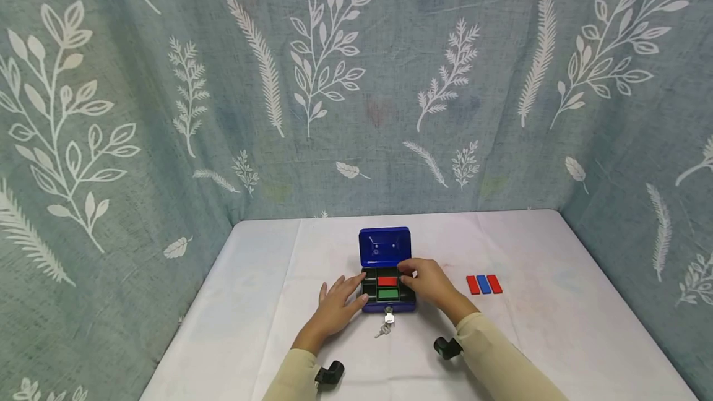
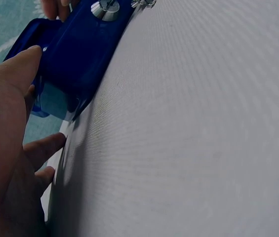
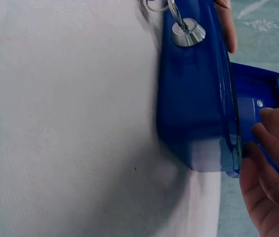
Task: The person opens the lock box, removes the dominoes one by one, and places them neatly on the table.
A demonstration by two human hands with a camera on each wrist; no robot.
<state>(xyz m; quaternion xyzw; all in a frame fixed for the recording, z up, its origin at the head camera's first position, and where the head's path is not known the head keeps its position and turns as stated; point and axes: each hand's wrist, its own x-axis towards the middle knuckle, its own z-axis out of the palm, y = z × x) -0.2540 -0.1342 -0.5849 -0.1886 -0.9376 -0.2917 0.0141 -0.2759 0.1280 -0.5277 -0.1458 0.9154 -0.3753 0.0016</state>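
A blue cash box [image 1: 373,309] stands on the table with its lid [image 1: 384,247] raised at the back. Inside is a black tray [image 1: 369,293] with compartments; a red tile [image 1: 387,281] and a green tile [image 1: 388,294] lie in its middle ones. My left hand [image 1: 336,309] rests at the box's left side, fingers spread, its thumb [image 2: 25,61] on the front left rim. At the right rim, toward the lid, my right hand [image 1: 431,283] has bent fingers [image 3: 255,182] over the tray's edge. I cannot tell whether they pinch anything.
A key sits in the front lock [image 3: 188,32], with more keys [image 1: 384,329] hanging onto the white table [image 1: 267,339]. To the right, two red tiles [image 1: 473,284] flank a blue tile [image 1: 483,284]. Leaf-patterned cloth [image 1: 390,110] walls the back and sides.
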